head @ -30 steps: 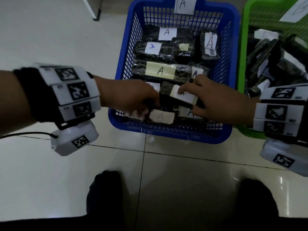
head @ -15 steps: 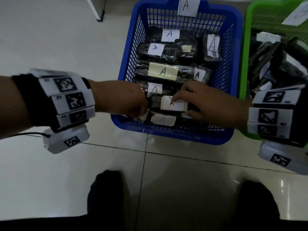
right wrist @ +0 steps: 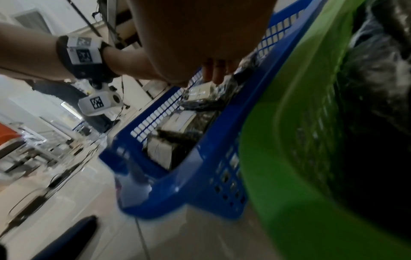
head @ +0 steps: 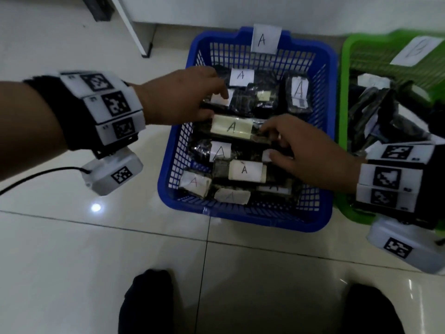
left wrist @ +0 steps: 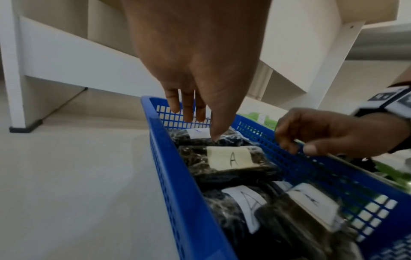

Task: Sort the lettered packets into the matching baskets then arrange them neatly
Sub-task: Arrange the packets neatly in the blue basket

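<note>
My left hand reaches into the blue basket from its left side, fingers straight and loose, with one fingertip touching a dark packet near the far end; it grips nothing. Just on the near side of that fingertip lies the packet with the long yellow "A" label. My right hand comes in from the right over the same basket, fingers relaxed and a little bent, their tips resting on the right end of that yellow-labelled packet; I cannot tell that it pinches anything. Under my right palm and toward me sit more "A" packets, laid crosswise in rows. At the far rim beyond both hands stands a white "A" card. To the right of my right wrist is the green basket, with a "B" card and dark packets heaped loosely inside. Both baskets stand on the tiled floor.
</note>
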The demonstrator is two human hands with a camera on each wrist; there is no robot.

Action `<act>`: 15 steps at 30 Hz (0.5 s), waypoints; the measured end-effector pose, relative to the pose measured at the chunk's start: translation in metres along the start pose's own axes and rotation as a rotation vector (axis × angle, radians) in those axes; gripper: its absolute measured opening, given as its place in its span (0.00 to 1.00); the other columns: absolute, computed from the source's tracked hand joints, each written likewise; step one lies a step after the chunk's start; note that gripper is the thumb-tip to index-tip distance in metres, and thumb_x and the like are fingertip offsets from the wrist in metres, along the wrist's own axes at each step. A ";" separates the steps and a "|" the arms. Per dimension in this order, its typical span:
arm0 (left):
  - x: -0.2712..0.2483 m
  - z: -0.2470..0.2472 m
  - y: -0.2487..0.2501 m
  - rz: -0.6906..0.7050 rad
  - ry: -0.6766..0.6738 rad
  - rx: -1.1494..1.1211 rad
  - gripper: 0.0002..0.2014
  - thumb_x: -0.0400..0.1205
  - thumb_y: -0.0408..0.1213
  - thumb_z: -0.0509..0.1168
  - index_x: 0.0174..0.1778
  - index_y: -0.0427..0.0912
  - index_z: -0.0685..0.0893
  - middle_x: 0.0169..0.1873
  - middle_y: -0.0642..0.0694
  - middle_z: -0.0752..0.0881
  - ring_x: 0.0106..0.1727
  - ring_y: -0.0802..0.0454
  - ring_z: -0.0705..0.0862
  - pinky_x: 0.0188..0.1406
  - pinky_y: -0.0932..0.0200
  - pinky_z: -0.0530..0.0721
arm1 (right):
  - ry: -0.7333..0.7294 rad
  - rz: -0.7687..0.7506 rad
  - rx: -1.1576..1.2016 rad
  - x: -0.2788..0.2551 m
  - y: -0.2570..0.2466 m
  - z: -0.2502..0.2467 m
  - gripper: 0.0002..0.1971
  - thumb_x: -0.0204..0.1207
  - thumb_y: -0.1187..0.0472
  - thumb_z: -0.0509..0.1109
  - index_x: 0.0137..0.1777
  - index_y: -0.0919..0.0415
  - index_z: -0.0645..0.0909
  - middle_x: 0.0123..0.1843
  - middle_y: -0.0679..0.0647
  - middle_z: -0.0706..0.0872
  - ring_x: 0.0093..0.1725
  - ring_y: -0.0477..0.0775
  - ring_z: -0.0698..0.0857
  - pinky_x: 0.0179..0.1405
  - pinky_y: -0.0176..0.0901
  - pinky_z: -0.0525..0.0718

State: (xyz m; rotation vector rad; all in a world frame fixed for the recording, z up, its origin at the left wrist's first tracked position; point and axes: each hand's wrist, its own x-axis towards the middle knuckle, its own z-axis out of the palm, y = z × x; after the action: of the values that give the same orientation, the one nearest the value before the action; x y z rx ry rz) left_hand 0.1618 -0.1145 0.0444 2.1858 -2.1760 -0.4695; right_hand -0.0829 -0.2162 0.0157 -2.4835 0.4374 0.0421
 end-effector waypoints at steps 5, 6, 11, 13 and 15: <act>0.037 0.003 -0.010 -0.086 -0.124 0.109 0.34 0.77 0.47 0.69 0.77 0.42 0.66 0.70 0.39 0.74 0.68 0.41 0.74 0.63 0.47 0.74 | 0.204 0.116 0.038 0.027 0.015 -0.022 0.13 0.78 0.63 0.67 0.62 0.59 0.75 0.49 0.50 0.74 0.41 0.46 0.73 0.41 0.36 0.69; 0.043 0.002 -0.011 -0.111 -0.179 0.137 0.35 0.77 0.49 0.69 0.79 0.43 0.64 0.71 0.40 0.74 0.69 0.41 0.74 0.64 0.47 0.73 | 0.208 0.135 0.033 0.032 0.019 -0.026 0.13 0.77 0.63 0.67 0.62 0.58 0.75 0.50 0.50 0.75 0.43 0.47 0.74 0.43 0.37 0.69; 0.056 -0.001 -0.012 -0.091 -0.239 0.185 0.24 0.76 0.51 0.68 0.66 0.44 0.76 0.58 0.45 0.83 0.55 0.46 0.81 0.52 0.55 0.74 | 0.149 0.137 -0.023 0.043 0.031 -0.027 0.16 0.76 0.57 0.70 0.63 0.57 0.77 0.53 0.51 0.79 0.50 0.47 0.75 0.47 0.37 0.71; 0.055 -0.003 -0.015 -0.093 -0.172 0.093 0.20 0.73 0.50 0.70 0.58 0.45 0.78 0.50 0.48 0.83 0.49 0.49 0.81 0.47 0.56 0.75 | 0.150 0.123 -0.016 0.042 0.032 -0.023 0.16 0.76 0.56 0.71 0.63 0.58 0.77 0.54 0.51 0.81 0.51 0.47 0.77 0.49 0.39 0.75; 0.054 -0.008 -0.018 -0.118 -0.084 -0.057 0.18 0.72 0.47 0.72 0.51 0.44 0.75 0.45 0.48 0.82 0.43 0.50 0.80 0.37 0.59 0.73 | 0.158 0.124 -0.004 0.040 0.032 -0.018 0.15 0.77 0.57 0.70 0.62 0.58 0.77 0.52 0.51 0.81 0.52 0.50 0.78 0.51 0.43 0.78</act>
State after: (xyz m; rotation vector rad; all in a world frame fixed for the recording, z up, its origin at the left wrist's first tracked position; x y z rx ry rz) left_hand 0.1799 -0.1690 0.0373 2.3138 -2.0519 -0.6305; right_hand -0.0564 -0.2630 0.0074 -2.4706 0.6577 -0.1042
